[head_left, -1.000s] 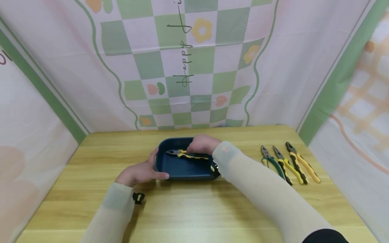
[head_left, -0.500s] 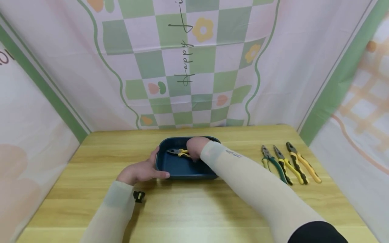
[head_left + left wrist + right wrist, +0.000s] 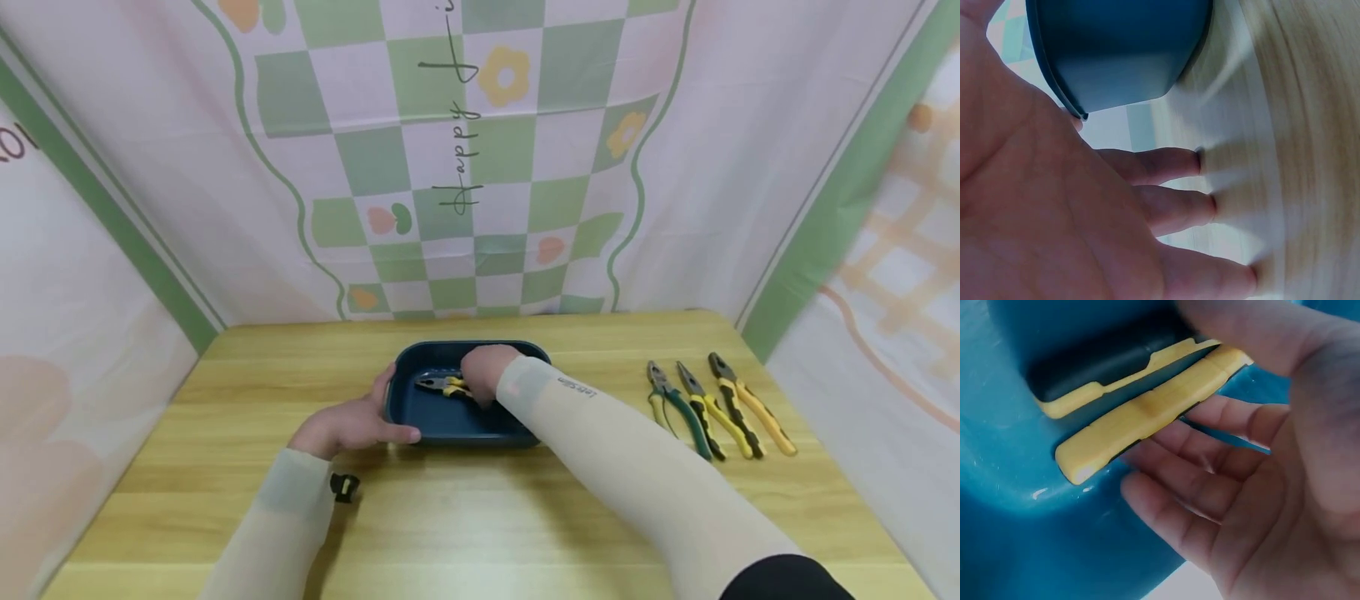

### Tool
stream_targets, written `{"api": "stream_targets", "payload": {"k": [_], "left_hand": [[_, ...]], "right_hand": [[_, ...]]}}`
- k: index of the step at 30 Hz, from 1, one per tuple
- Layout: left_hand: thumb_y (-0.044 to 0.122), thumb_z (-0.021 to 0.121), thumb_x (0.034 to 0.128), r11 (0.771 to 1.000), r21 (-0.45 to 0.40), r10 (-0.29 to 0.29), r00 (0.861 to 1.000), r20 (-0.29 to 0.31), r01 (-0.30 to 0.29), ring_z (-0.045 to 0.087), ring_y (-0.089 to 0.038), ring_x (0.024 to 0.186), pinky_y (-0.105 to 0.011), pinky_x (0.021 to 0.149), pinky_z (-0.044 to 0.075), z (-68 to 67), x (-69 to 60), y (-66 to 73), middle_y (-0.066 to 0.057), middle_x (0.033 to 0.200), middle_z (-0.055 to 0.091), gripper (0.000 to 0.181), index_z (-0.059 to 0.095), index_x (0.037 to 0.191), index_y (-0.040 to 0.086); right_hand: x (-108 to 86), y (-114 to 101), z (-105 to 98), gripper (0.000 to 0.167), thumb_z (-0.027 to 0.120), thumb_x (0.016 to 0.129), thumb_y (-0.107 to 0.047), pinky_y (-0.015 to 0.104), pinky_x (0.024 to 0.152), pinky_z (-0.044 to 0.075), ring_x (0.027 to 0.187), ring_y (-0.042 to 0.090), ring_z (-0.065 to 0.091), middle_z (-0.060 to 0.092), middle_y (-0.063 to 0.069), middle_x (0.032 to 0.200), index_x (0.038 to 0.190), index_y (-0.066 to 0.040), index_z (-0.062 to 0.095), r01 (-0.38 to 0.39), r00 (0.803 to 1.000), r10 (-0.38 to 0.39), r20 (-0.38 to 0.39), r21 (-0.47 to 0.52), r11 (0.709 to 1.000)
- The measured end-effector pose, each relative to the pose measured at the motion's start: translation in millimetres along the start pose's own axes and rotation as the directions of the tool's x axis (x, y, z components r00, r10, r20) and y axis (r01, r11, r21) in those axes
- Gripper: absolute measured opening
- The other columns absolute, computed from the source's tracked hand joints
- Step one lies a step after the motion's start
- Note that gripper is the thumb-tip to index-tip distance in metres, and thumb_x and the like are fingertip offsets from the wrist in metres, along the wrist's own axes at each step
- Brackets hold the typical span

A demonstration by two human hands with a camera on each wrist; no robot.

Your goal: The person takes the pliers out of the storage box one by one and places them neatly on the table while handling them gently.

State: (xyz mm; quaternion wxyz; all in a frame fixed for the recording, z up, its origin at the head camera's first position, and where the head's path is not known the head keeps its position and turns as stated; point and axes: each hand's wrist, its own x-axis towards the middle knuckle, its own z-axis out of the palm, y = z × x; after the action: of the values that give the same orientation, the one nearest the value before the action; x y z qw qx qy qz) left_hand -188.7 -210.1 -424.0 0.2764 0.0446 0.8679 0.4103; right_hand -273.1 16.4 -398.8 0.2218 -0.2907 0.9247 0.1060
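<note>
A dark blue tray (image 3: 450, 437) stands near the back of the table, with yellow-and-black pliers (image 3: 455, 387) lying inside it, nose to the left. Over the pliers' handles is my right hand (image 3: 487, 372). In the right wrist view, its thumb lies over the far end of the yellow-and-black handles (image 3: 1147, 406) and its curled fingers come round from below; the plier head is hidden there. My left hand (image 3: 347, 425) rests against the tray's left end, thumb on the front rim. Its lower fingers (image 3: 1172, 209) are stretched out to the tabletop in the left wrist view.
To the right lie green-handled pliers (image 3: 678, 408), yellow-and-black long-nose pliers (image 3: 712, 408) and larger orange-yellow-handled pliers (image 3: 750, 404), side by side. A patterned cloth (image 3: 450, 167) hangs behind the wooden table (image 3: 465, 517).
My right hand has turned over and come down around the pliers' handles, covering most of them in the head view. The pliers shift slightly in the tray. The left hand stays put.
</note>
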Motion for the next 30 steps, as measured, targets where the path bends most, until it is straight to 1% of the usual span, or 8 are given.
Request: {"api": "stream_targets", "payload": {"k": [1,6,10,13,18,23,26,30], "left_hand": [[0.049,0.081,0.0808,1.000,-0.006,-0.006,1.000,-0.003,0.006,0.010,-0.035,0.147,-0.054,0.115,0.016,-0.1,0.6,-1.0,-0.014,0.165,-0.003,0.126,-0.017,0.158,0.027],[0.048,0.082,0.0800,1.000,-0.028,-0.013,1.000,-0.011,0.012,0.012,-0.034,0.147,-0.053,0.115,0.018,-0.2,4.9,-7.1,-0.014,0.164,0.002,0.126,-0.014,0.158,0.030],[0.049,0.083,0.0787,1.000,-0.020,-0.014,1.000,-0.013,0.014,0.014,-0.034,0.147,-0.053,0.115,0.019,-0.4,7.5,-9.2,-0.015,0.164,0.005,0.127,-0.013,0.159,0.030],[0.052,0.084,0.0761,1.000,-0.014,-0.016,1.000,-0.016,0.016,0.014,-0.034,0.147,-0.053,0.115,0.018,-0.4,7.9,-9.1,-0.016,0.164,0.006,0.129,-0.013,0.159,0.030],[0.056,0.084,0.0730,1.000,-0.015,-0.028,0.999,-0.019,0.027,0.014,-0.034,0.147,-0.054,0.114,0.019,-0.3,6.2,-7.5,-0.015,0.164,0.007,0.132,-0.012,0.159,0.031],[0.060,0.083,0.0717,0.999,-0.001,-0.032,0.999,-0.012,0.032,0.013,-0.034,0.147,-0.054,0.115,0.017,-0.3,3.1,-4.3,-0.015,0.164,0.005,0.132,-0.013,0.159,0.032],[0.061,0.081,0.0734,1.000,0.011,-0.023,1.000,-0.008,0.023,0.014,-0.038,0.147,-0.057,0.114,0.017,-0.4,1.5,-1.9,-0.018,0.164,0.004,0.131,-0.014,0.158,0.031],[0.057,0.081,0.0758,1.000,0.015,-0.018,1.000,-0.010,0.019,0.016,-0.039,0.146,-0.058,0.113,0.018,0.4,1.4,-0.5,-0.018,0.164,0.005,0.129,-0.014,0.159,0.030]], "right_hand": [[0.8,0.0,0.2,0.004,0.070,0.092,-0.018,0.032,0.064,0.044,0.069,0.016,0.046,0.060,0.000,0.085,0.092,-0.014,0.068,0.001,1.000,-0.001,-0.014,0.020,1.000],[4.5,-1.4,1.9,0.026,0.077,0.088,-0.022,0.035,0.076,0.049,0.082,0.017,0.055,0.064,-0.001,0.099,0.111,-0.015,0.066,0.022,0.998,-0.017,-0.055,0.093,0.995],[4.7,-2.4,2.9,0.013,0.076,0.088,-0.020,0.034,0.070,0.048,0.075,0.018,0.054,0.063,-0.001,0.088,0.094,-0.016,0.066,0.012,1.000,-0.009,-0.029,0.090,0.996],[3.9,-3.1,3.1,0.013,0.077,0.086,-0.021,0.033,0.069,0.048,0.073,0.018,0.052,0.062,-0.002,0.085,0.091,-0.016,0.066,0.015,1.000,-0.013,-0.028,0.082,0.997],[1.5,-4.9,3.0,0.030,0.078,0.086,-0.020,0.033,0.074,0.049,0.079,0.016,0.056,0.062,-0.004,0.091,0.113,-0.016,0.066,0.070,0.996,-0.064,-0.068,0.088,0.994],[0.3,-6.3,3.2,0.045,0.077,0.088,-0.016,0.034,0.079,0.049,0.087,0.016,0.057,0.066,-0.002,0.109,0.131,-0.016,0.063,0.063,0.996,-0.057,-0.065,0.102,0.993],[1.1,-6.1,3.7,0.046,0.077,0.087,-0.018,0.034,0.079,0.049,0.087,0.016,0.056,0.065,-0.002,0.109,0.131,-0.017,0.064,0.056,0.997,-0.049,-0.066,0.108,0.993],[1.3,-5.7,4.5,0.034,0.079,0.086,-0.022,0.034,0.075,0.049,0.082,0.016,0.057,0.063,-0.004,0.094,0.118,-0.017,0.068,0.060,0.995,-0.051,-0.080,0.110,0.992]]}}
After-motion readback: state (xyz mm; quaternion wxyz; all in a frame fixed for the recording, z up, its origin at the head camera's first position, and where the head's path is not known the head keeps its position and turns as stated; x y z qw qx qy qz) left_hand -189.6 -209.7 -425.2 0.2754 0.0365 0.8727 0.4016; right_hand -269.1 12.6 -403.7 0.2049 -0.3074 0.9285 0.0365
